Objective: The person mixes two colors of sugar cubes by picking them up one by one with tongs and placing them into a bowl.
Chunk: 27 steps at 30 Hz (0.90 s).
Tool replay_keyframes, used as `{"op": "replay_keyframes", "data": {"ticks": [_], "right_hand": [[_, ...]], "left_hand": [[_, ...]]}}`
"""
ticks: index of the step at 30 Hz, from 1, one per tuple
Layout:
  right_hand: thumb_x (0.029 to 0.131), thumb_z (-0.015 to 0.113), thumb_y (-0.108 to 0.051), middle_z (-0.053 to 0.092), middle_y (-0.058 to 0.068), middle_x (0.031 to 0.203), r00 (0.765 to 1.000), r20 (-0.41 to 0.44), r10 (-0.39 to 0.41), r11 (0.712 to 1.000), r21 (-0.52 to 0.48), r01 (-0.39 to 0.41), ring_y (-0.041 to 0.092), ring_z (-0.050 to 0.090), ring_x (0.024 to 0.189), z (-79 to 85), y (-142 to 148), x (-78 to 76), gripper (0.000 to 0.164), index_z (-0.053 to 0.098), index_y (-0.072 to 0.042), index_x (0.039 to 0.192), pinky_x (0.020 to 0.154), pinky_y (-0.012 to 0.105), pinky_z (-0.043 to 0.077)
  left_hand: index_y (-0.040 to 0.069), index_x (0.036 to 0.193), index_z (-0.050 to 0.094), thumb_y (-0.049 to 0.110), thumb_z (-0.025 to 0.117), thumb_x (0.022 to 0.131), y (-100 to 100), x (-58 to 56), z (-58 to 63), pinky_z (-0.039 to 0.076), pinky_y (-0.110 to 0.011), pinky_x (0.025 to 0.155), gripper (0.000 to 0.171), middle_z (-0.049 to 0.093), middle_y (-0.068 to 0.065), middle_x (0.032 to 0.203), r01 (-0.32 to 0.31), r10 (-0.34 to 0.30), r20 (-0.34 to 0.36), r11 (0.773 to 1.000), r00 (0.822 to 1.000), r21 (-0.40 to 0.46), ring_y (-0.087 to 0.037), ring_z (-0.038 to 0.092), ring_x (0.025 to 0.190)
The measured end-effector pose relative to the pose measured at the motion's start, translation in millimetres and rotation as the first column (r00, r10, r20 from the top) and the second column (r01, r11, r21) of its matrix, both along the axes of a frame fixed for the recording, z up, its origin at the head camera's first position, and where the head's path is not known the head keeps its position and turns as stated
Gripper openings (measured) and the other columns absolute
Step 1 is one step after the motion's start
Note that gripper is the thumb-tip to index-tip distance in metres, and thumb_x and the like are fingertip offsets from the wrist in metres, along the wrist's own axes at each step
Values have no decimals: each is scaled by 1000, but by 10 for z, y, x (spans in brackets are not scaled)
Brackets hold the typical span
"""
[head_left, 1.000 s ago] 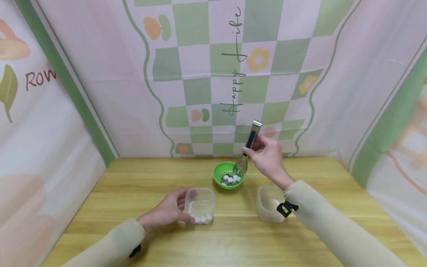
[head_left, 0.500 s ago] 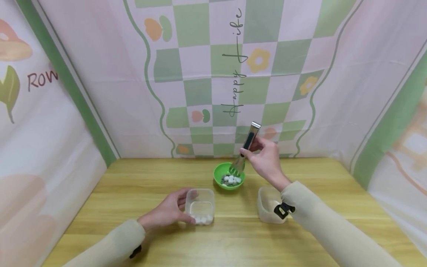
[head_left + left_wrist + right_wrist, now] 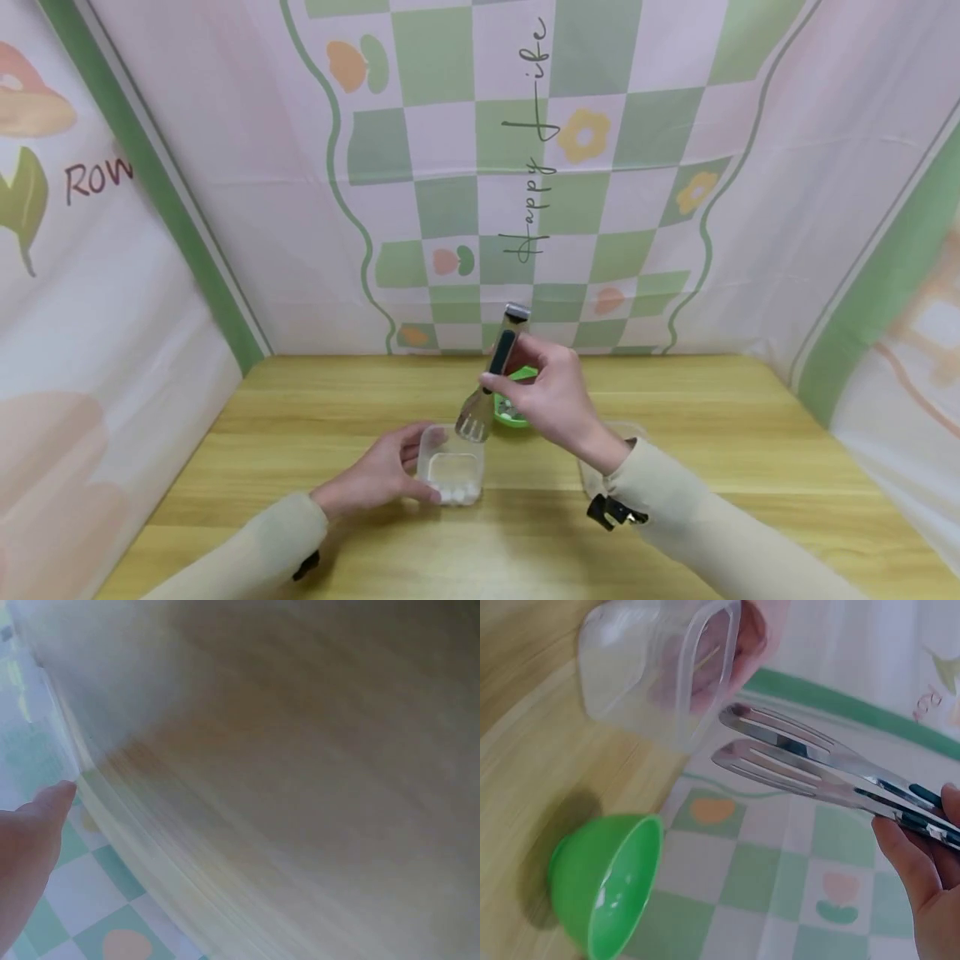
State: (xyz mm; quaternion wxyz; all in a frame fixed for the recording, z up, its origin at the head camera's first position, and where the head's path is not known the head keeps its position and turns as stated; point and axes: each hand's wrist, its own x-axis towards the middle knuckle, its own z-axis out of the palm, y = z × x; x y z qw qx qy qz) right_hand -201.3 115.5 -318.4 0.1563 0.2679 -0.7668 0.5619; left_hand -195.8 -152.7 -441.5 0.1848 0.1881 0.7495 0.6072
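My left hand (image 3: 382,471) grips a clear square plastic container (image 3: 452,457), thumb at its near corner and fingers behind. Small white lumps (image 3: 459,493) lie along the container's near side. Pinched in my right hand (image 3: 557,396) is a pair of metal tongs (image 3: 498,360) with dark grips. The slotted heads hang over the container's far right rim. In the right wrist view, the tongs' (image 3: 840,761) tips stand slightly apart with nothing visible between them. Behind my right hand, a green bowl (image 3: 514,422) is partly hidden; grey and white pieces (image 3: 508,410) show inside.
Another clear plastic container (image 3: 591,477) stands to the right, mostly covered by my right wrist and sleeve. Wooden tabletop (image 3: 360,392) lies beneath everything. A printed checkered cloth (image 3: 442,208) hangs along the table's back edge, with cloth at both sides.
My right hand has carried the tongs left and nearer, from the green bowl to over the left container. The left hand and its container have stayed put.
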Motion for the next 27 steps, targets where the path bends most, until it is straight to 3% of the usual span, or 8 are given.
{"op": "replay_keyframes", "data": {"ticks": [8, 14, 27], "right_hand": [[86, 86, -2, 73, -4, 84, 993, 58, 103, 985, 132, -110, 16, 70, 78, -54, -202, 60, 17, 74, -10, 95, 68, 33, 65], [84, 88, -5, 70, -11, 77, 993, 37, 115, 962, 246, -121, 8, 68, 71, -189, -285, 27, 20, 72, -15, 89, 66, 30, 60], [85, 87, -4, 69, -10, 75, 984, 96, 149, 944, 282, -171, 9, 66, 68, -339, -404, -61, 18, 72, -12, 89, 65, 28, 58]], "left_hand": [[-5, 157, 38, -4, 90, 75, 1, -11, 0, 42, -45, 118, 96, 50, -22, 154, 10, -10, -4, 1000, 1000, 6, -40, 48, 142], [-5, 157, 37, -3, 90, 76, -8, -13, -1, 40, -46, 119, 97, 46, -23, 157, 18, -18, 1, 1000, 1000, 3, -41, 45, 145], [-1, 156, 41, -2, 90, 78, -8, -14, 17, 40, -45, 119, 93, 46, -20, 159, 23, -23, -8, 1000, 1000, -5, -39, 45, 145]]}}
